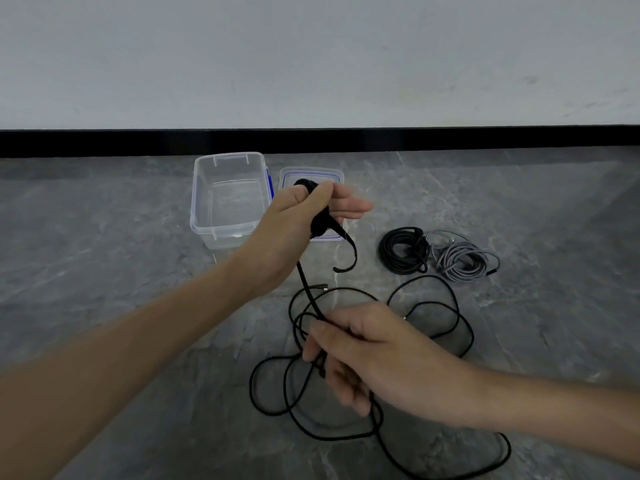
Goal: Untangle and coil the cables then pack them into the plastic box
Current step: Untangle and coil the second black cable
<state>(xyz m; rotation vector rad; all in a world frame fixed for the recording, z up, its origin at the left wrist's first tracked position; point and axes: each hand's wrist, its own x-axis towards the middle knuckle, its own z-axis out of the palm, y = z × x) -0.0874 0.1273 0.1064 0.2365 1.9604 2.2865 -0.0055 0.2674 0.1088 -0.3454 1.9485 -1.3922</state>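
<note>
A long black cable (433, 296) lies in loose loops on the grey floor. My left hand (294, 223) is raised and grips a few turns of it wound round the fingers, with a short free end curling down beside the palm. From there the cable runs down to my right hand (360, 351), which pinches the strand just above the loops. Behind my left hand stands the clear plastic box (207, 216), with nothing in it. Its blue-edged lid (337, 174) lies right of it, partly hidden by my left hand.
A coiled black cable (403, 250) and a coiled grey cable (462, 259) lie side by side, touching, on the floor to the right of the lid. A white wall with a black skirting strip (104, 143) runs behind the box.
</note>
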